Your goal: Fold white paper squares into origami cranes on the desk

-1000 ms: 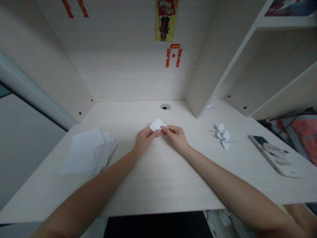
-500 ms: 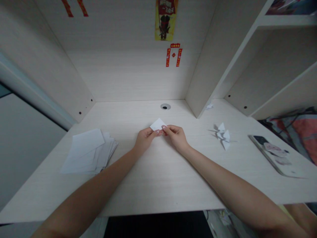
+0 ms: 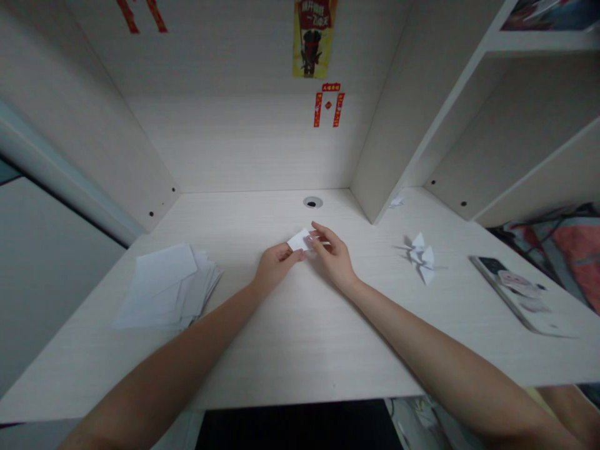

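Note:
A small folded white paper lies at the middle of the pale wooden desk. My left hand pinches its near left corner with curled fingers. My right hand rests on the paper's right side, fingers pressed down over the top fold. Both forearms reach in from the desk's front edge.
A stack of white paper sheets lies at the left. Several folded paper cranes sit at the right, with a phone beyond them. A cable hole is at the back. A shelf divider rises at the right.
The right hand's fingers moved up and over the paper, pressing its upper tip down. The paper now looks flatter and smaller. The left hand has barely moved.

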`<action>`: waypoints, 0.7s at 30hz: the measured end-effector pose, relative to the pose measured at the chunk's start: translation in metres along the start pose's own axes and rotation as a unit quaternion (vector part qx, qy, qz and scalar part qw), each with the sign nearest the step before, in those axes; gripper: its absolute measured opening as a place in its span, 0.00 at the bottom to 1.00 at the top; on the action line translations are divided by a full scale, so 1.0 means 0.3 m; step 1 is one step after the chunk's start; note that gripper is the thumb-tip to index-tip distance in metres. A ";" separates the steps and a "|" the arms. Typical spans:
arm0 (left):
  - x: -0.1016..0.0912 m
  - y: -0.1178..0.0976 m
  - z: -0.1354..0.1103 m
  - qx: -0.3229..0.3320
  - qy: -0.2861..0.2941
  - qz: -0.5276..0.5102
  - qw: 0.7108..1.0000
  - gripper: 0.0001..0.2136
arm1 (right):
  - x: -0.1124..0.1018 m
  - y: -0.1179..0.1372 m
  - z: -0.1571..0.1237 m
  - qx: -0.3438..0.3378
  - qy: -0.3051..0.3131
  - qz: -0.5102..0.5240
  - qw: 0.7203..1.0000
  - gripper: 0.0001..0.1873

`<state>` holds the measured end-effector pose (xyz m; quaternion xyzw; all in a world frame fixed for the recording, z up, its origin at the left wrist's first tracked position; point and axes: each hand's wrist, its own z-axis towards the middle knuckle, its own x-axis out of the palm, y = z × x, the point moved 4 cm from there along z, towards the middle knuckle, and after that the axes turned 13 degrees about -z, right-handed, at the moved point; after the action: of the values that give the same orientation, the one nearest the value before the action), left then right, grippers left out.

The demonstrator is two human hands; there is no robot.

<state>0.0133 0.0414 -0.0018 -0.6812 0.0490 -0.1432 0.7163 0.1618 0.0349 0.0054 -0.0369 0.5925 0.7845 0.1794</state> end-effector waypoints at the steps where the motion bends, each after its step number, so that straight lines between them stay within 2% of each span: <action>1: 0.004 0.002 -0.003 0.003 0.015 0.023 1.000 0.12 | 0.000 0.004 0.000 -0.011 0.002 0.003 1.000 0.26; 5: 0.010 0.000 -0.012 0.019 0.036 0.094 0.995 0.11 | 0.004 0.025 -0.006 -0.070 0.022 -0.004 0.997 0.30; 8: 0.003 -0.010 -0.005 0.029 0.021 0.056 0.998 0.10 | 0.000 0.036 -0.012 -0.084 0.009 -0.008 0.996 0.26; 12: -0.015 -0.026 0.009 0.041 -0.031 -0.016 0.999 0.10 | 0.007 0.041 -0.020 -0.072 0.034 0.022 0.997 0.20; 16: -0.009 -0.041 0.005 0.038 -0.046 -0.040 0.997 0.10 | 0.008 0.035 -0.021 -0.072 0.042 -0.015 0.996 0.07; 21: 0.006 -0.054 -0.011 0.031 -0.033 -0.053 0.998 0.13 | -0.005 -0.002 -0.008 -0.024 -0.002 -0.024 0.999 0.10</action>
<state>0.0118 0.0372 0.0142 -0.6648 -0.0154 -0.1593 0.7297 0.1630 0.0324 0.0047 -0.0533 0.5718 0.7943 0.1983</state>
